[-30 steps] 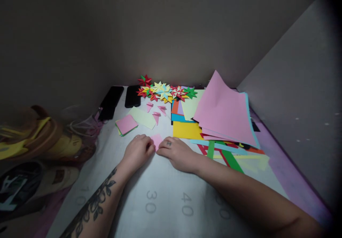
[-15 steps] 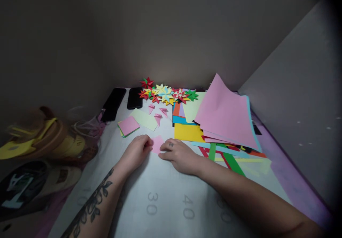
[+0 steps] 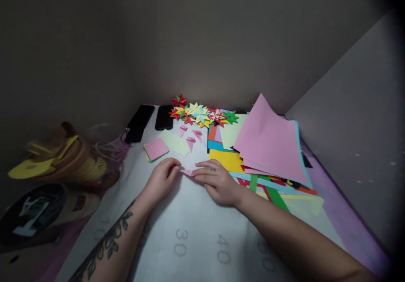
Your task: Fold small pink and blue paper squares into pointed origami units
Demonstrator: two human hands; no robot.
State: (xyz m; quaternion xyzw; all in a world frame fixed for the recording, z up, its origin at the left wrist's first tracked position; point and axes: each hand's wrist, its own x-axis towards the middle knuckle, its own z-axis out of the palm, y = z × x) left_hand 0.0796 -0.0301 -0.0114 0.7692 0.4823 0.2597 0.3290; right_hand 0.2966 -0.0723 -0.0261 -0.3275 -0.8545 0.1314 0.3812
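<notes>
A small piece of pink paper is between my two hands, low over the mat, and shows as a narrow folded shape. My left hand pinches its left end, with thumb and fingers together. At the other end, my right hand grips it between the fingers and the thumb, partly hiding it. Beyond my hands lie three folded pink paper pieces. A stack of small paper squares, pink on top, rests to the left beside a pale green sheet.
Colourful folded paper stars line the back by the wall. Two dark phones lie at back left. Large pink sheets and coloured strips cover the right side. A yellow-brimmed item and a dark-topped container stand at left.
The pink paper has gone from lying flat and open to a narrow folded shape. My right hand's fingers have shifted onto its right end. The view has moved slightly.
</notes>
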